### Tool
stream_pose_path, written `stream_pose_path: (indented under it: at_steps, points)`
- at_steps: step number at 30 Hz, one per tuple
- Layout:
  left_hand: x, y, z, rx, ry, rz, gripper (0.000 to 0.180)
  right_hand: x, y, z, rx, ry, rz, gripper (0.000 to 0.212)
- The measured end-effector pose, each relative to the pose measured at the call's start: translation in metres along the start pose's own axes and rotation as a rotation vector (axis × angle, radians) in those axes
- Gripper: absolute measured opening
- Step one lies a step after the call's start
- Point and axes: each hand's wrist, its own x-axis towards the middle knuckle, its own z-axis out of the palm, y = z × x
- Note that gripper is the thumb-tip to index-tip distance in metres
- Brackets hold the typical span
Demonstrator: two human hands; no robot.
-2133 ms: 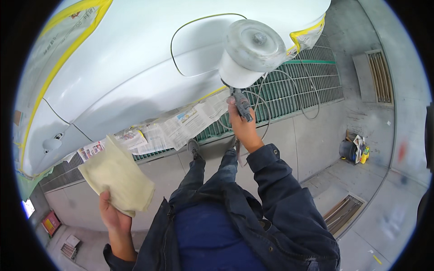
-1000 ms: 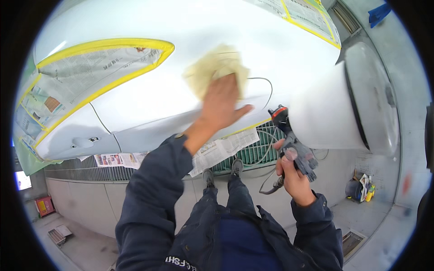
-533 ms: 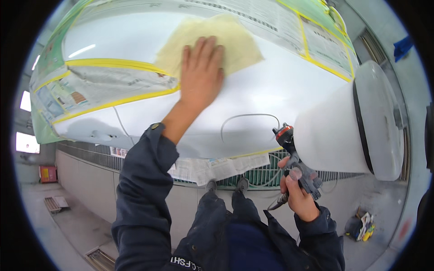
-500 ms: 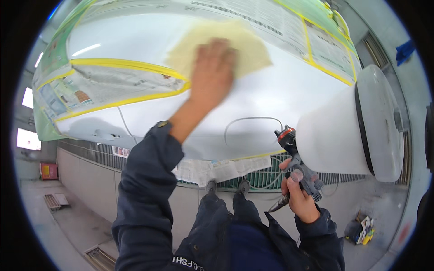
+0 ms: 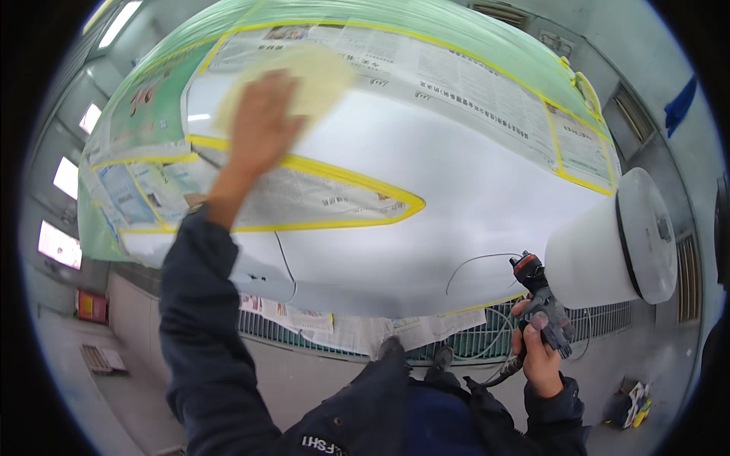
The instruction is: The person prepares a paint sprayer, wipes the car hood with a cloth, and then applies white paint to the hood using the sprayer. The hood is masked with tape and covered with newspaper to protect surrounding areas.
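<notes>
My left hand (image 5: 262, 125) lies flat on a pale yellow tack cloth (image 5: 323, 80), its fingers stretched out and the thumb apart. Beneath the cloth is a white car body panel (image 5: 456, 175), near the newspaper masking along its upper left edge. At the lower right, my right hand (image 5: 541, 363) is wrapped round the handle of a spray gun (image 5: 549, 308). A large white paint cup (image 5: 589, 254) with a lid is at the gun and tilts to the right. The gun's orange-ringed head is near the panel's right side; whether it touches cannot be told.
Newspaper (image 5: 471, 102) edged with yellow tape and green film (image 5: 365, 17) cover the car around the panel. A thin hose (image 5: 498, 334) runs near floor grating below. A red box (image 5: 92, 306) stands at left, and a small pile (image 5: 628, 403) lies on the floor at right.
My left hand and the cloth have slid leftward along the panel toward its upper left end. The view has shifted, and my right hand still holds the spray gun.
</notes>
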Motion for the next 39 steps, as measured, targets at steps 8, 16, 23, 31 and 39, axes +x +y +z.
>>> stream_pose_path:
  at_steps: [8,16,23,31,39]
  points:
    - [-0.013,-0.070,-0.029,0.068,0.008,0.029,0.066,-0.012,0.003,0.011,-0.048,0.154,0.032,0.032]
    - [0.050,0.139,0.016,-0.182,-0.168,0.394,0.070,-0.027,0.014,-0.057,0.020,0.357,-0.012,0.033]
    - [0.080,0.296,0.075,-0.284,-0.267,0.511,0.071,-0.014,0.026,-0.159,-0.047,0.374,0.109,0.036]
    - [0.124,0.480,0.134,-0.401,-0.322,0.578,0.083,-0.022,0.058,-0.299,-0.019,0.281,0.248,0.048]
    - [0.184,0.632,0.166,-0.536,-0.353,0.624,0.078,-0.023,0.084,-0.389,0.039,0.366,0.249,0.050]
